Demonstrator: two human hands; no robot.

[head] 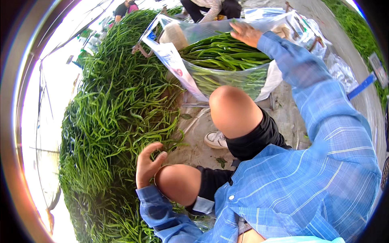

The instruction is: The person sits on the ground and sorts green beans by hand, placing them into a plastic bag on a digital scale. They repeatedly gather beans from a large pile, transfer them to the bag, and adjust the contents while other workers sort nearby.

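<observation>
Long green chili peppers [225, 51] lie lengthwise in a clear plastic bag [209, 29], its mouth held wide on a metal frame. My right hand [245, 34] is over the bag's right side near the far rim, its fingers stretched to the left and nothing plainly held. Beside my left knee, my left hand [149, 165] has its thumb and fingers curved apart with nothing between them. Its fingertips are close to the edge of a large heap of green chili peppers [103, 121], which fills the left side.
White cloth-like pads [173, 35] line the bag's ends. Rusty hooked rods [142, 50] stick out at the frame's corners. Crumpled clear plastic [342, 71] lies at right, near a blue strip [361, 86]. A person [209, 9] crouches beyond the bag; another [123, 10] is behind the heap.
</observation>
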